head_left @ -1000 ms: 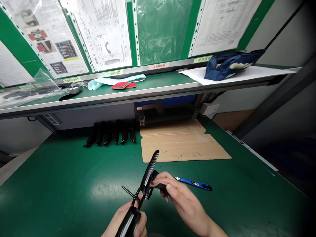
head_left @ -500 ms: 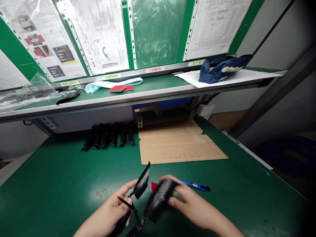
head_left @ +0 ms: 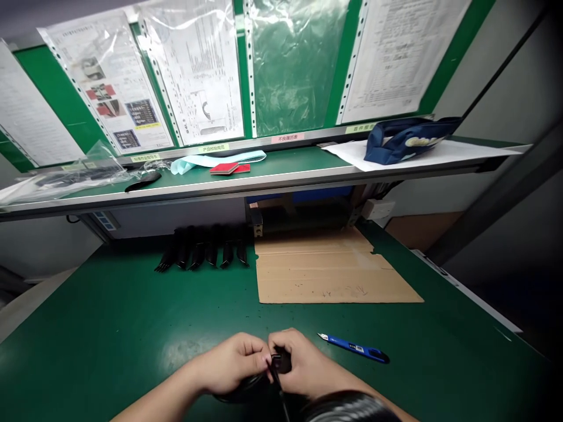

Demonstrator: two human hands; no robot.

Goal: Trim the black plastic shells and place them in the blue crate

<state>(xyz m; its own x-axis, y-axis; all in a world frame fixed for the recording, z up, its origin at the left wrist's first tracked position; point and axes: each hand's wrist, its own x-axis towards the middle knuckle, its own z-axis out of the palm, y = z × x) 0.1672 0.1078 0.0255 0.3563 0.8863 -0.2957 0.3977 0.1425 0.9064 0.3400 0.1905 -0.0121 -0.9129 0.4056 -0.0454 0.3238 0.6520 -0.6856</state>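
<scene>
My left hand point(head_left: 231, 364) and my right hand point(head_left: 303, 364) are close together low in the head view, both closed on a glossy black plastic part point(head_left: 352, 408). Thumbs and fingertips meet around a thin black stem between them. A curved, ribbed piece of the part shows below my right wrist, and another dark edge shows under my left palm. My hands and the picture's bottom edge hide much of it. To the right of my right hand, a blue utility knife point(head_left: 354, 348) lies on the green table with its blade tip out.
Several black plastic pieces point(head_left: 211, 253) stand in a row at the back left. A flat cardboard sheet point(head_left: 328, 281) covers the back middle. On the shelf above lie red pads point(head_left: 226, 169), a pale blue strip point(head_left: 197, 160), clear plastic bags point(head_left: 83, 176) and a navy pouch point(head_left: 407, 140).
My hands have come together from holding the black pieces apart, and the part has dropped lower in view. The red piece beside my right hand no longer shows. The whole knife is now visible.
</scene>
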